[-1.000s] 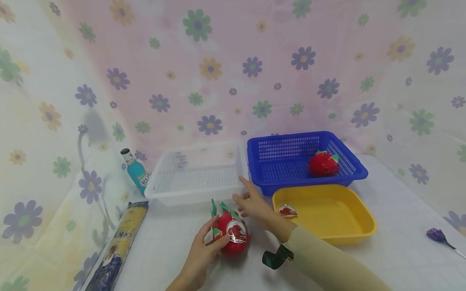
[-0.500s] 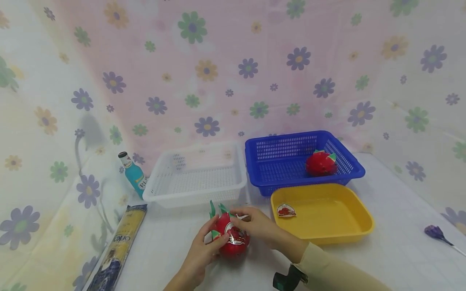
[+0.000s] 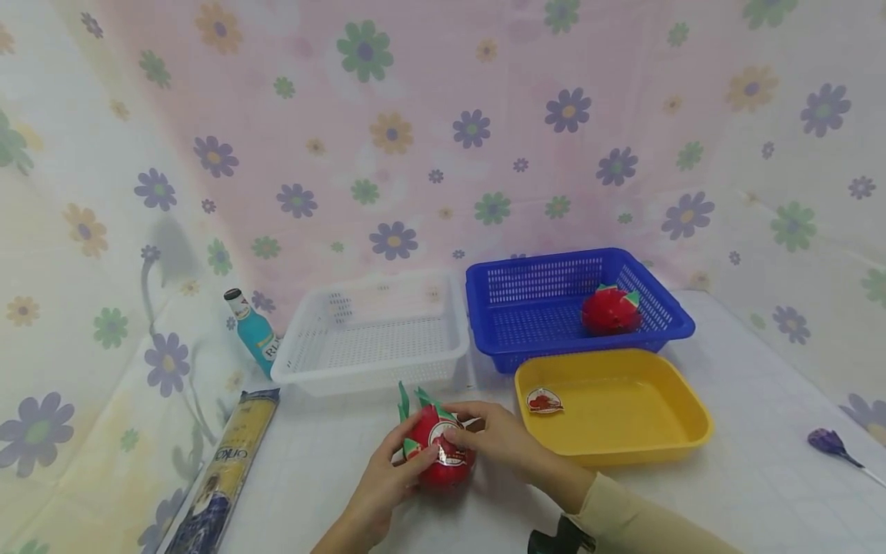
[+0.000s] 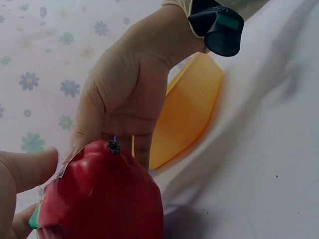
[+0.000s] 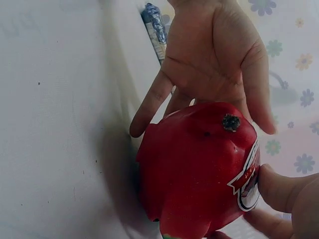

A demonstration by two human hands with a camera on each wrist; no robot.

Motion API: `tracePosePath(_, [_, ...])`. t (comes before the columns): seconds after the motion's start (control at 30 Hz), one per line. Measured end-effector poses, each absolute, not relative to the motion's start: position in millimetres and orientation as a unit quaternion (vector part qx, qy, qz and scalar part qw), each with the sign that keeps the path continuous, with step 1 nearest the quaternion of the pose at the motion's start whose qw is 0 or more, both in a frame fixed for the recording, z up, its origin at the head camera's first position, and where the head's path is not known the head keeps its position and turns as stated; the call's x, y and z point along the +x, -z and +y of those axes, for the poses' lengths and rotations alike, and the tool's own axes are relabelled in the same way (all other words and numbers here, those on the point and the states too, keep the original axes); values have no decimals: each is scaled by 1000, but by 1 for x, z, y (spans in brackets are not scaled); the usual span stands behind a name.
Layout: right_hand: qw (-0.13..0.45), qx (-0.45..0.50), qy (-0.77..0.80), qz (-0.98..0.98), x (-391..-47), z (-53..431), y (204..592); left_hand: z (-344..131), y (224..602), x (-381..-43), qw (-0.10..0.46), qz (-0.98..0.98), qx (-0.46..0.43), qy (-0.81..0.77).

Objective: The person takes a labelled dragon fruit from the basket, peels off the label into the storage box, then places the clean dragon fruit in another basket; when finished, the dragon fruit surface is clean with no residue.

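Above the white tabletop's near middle, my left hand (image 3: 384,477) grips a red artificial dragon fruit (image 3: 443,477) with green leaf tips, its thumb on the front and fingers at the left side. On the fruit's front is a glossy printed sticker (image 5: 247,181). My right hand (image 3: 501,442) holds the fruit's right side, its thumb on the sticker and its other fingers partly hidden behind. In the left wrist view, the right thumb touches the sticker's edge (image 4: 62,170); whether that edge is lifted, I cannot tell. A dark stem end (image 4: 113,147) shows on the fruit.
Behind stand a white basket (image 3: 370,375) and a blue basket (image 3: 588,352) holding another dragon fruit (image 3: 611,312). A yellow tray (image 3: 616,446) bears a similar sticker (image 3: 544,401). Leftward are a blue bottle (image 3: 256,335) and a long yellow-and-blue packet (image 3: 224,469). A purple flower (image 3: 827,442) lies far right.
My right hand has come from beside the white basket down to the dragon fruit, and its thumb has moved onto the sticker. The left hand keeps its grip. The head view shifted slightly.
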State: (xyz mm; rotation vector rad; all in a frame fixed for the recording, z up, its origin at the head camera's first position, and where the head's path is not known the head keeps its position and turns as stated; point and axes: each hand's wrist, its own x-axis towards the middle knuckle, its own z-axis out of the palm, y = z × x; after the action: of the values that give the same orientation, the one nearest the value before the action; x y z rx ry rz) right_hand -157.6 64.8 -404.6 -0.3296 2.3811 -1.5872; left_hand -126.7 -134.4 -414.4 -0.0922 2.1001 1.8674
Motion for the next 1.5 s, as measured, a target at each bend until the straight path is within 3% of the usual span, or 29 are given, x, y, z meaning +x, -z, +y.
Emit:
tracePosePath(0.9, [59,-101,512,851,-150,69,401,-134,414,-126,166,745,-51,-644])
tracePosePath(1.5, [80,-79,518,848,-147,66,394,-134,420,-124,149,753,-56,-638])
